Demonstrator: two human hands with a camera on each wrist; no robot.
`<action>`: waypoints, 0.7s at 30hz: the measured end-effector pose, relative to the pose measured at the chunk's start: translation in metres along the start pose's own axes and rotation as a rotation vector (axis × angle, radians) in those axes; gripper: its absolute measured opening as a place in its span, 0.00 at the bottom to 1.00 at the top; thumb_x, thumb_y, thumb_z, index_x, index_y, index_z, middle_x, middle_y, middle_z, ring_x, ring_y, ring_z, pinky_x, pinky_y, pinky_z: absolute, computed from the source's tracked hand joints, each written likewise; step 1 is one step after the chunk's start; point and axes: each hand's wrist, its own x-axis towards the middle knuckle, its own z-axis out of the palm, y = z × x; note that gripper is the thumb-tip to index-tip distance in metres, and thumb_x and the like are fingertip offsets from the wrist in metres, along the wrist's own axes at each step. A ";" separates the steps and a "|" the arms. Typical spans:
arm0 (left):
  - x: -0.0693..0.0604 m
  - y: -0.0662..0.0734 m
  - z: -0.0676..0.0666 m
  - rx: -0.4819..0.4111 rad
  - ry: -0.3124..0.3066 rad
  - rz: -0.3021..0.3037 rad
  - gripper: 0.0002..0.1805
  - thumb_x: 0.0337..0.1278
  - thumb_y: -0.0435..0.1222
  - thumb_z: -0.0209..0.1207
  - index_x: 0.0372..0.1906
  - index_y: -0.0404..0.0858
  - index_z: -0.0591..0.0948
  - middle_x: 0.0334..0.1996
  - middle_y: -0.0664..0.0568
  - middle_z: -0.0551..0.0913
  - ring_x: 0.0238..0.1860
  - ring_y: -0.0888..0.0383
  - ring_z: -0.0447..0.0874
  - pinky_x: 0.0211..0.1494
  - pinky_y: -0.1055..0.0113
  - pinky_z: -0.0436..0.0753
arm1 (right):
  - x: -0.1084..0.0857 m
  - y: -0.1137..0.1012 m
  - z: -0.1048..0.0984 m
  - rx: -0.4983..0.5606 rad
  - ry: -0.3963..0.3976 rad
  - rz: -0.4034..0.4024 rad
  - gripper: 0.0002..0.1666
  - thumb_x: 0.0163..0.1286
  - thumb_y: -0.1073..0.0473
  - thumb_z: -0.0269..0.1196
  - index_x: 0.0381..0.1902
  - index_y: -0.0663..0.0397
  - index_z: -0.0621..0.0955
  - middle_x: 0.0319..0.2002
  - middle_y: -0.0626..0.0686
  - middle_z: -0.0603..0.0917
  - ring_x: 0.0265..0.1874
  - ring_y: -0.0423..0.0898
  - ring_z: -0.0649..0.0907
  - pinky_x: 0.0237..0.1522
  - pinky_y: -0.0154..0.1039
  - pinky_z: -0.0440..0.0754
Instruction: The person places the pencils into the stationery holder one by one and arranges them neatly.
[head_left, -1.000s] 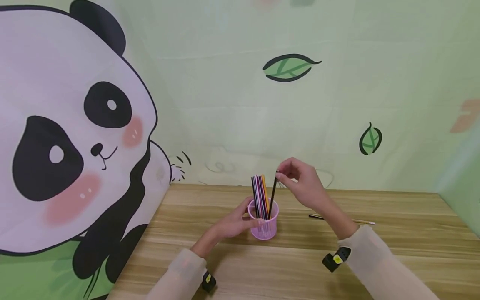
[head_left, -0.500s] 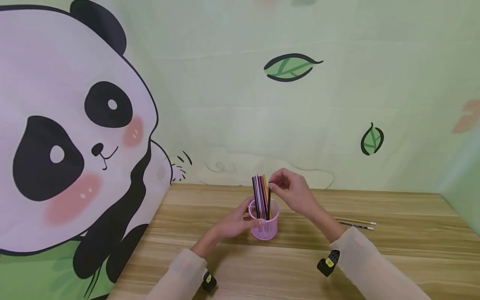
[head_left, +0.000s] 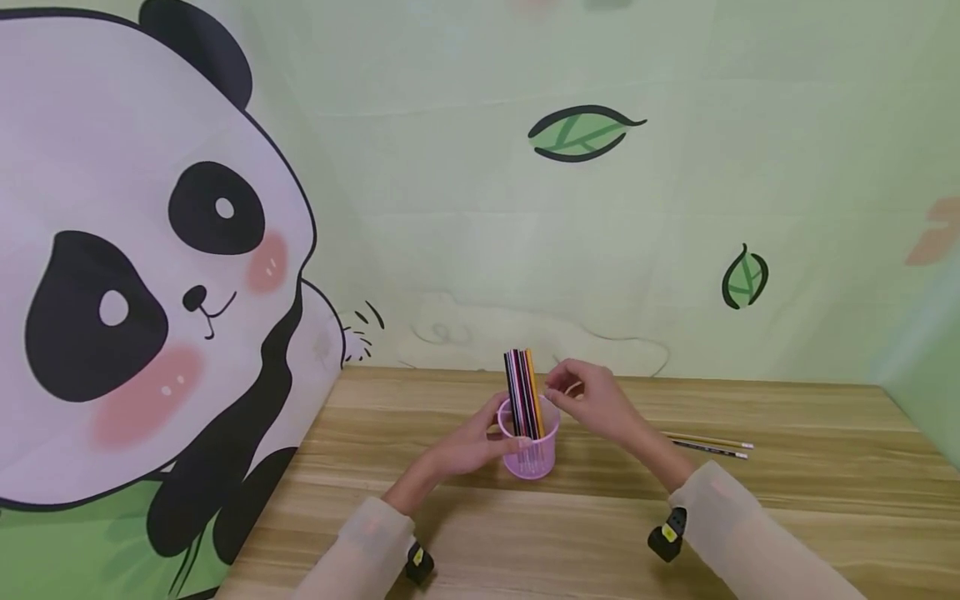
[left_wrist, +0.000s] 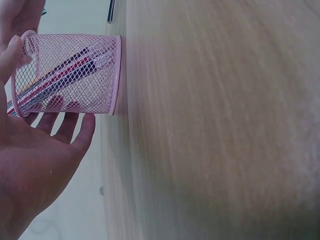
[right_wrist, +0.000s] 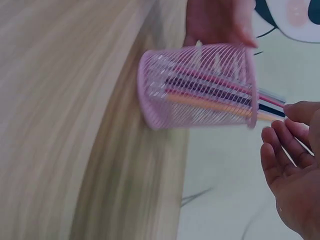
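Note:
A pink mesh pencil cup (head_left: 534, 464) stands upright on the wooden table. Several pencils (head_left: 522, 387), dark, pale, pink and orange-yellow, lean together inside it toward its left side. My left hand (head_left: 468, 443) grips the cup from the left, thumb across the near rim; in the left wrist view its fingers reach along the mesh (left_wrist: 97, 102). Just right of the rim, my right hand (head_left: 597, 406) hovers with bent fingers and holds nothing that shows. The right wrist view has the right hand (right_wrist: 300, 170) close by the pencil ends.
On the table to the right lie a yellow pencil (head_left: 720, 442) and a dark patterned pencil (head_left: 716, 451), partly behind the right forearm. A green backdrop (head_left: 450, 208) with a large panda (head_left: 225, 300) rises behind the table (head_left: 540, 542).
The right hand has lowered a black pencil into the cup beside the others and let go. It has then drawn slightly right. The left hand and cup have stayed in place.

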 end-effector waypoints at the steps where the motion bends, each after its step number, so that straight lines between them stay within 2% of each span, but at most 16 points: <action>1: 0.000 0.000 0.000 0.003 0.001 0.000 0.42 0.70 0.50 0.67 0.81 0.54 0.60 0.74 0.46 0.72 0.76 0.47 0.69 0.78 0.46 0.69 | -0.002 0.003 -0.002 -0.013 0.002 0.002 0.05 0.74 0.66 0.68 0.46 0.60 0.85 0.39 0.51 0.88 0.40 0.47 0.85 0.45 0.43 0.89; 7: 0.000 0.001 0.000 0.019 0.001 0.014 0.41 0.70 0.49 0.67 0.81 0.53 0.60 0.73 0.46 0.72 0.76 0.48 0.69 0.78 0.48 0.69 | -0.018 0.024 -0.017 -0.081 0.010 0.033 0.04 0.74 0.67 0.68 0.45 0.59 0.85 0.37 0.49 0.87 0.39 0.46 0.84 0.43 0.41 0.88; 14: 0.000 0.002 -0.001 0.023 0.004 -0.001 0.41 0.69 0.51 0.67 0.81 0.54 0.61 0.74 0.45 0.71 0.76 0.46 0.68 0.78 0.45 0.68 | -0.036 0.055 -0.037 -0.175 -0.035 0.050 0.02 0.72 0.67 0.70 0.39 0.59 0.85 0.33 0.47 0.84 0.36 0.43 0.83 0.39 0.37 0.86; 21: 0.000 0.000 -0.001 0.022 -0.001 0.001 0.41 0.69 0.51 0.67 0.80 0.54 0.61 0.73 0.45 0.73 0.75 0.46 0.69 0.79 0.45 0.68 | -0.053 0.076 -0.051 -0.247 -0.068 0.053 0.02 0.71 0.68 0.70 0.38 0.59 0.86 0.35 0.47 0.84 0.36 0.42 0.82 0.38 0.37 0.85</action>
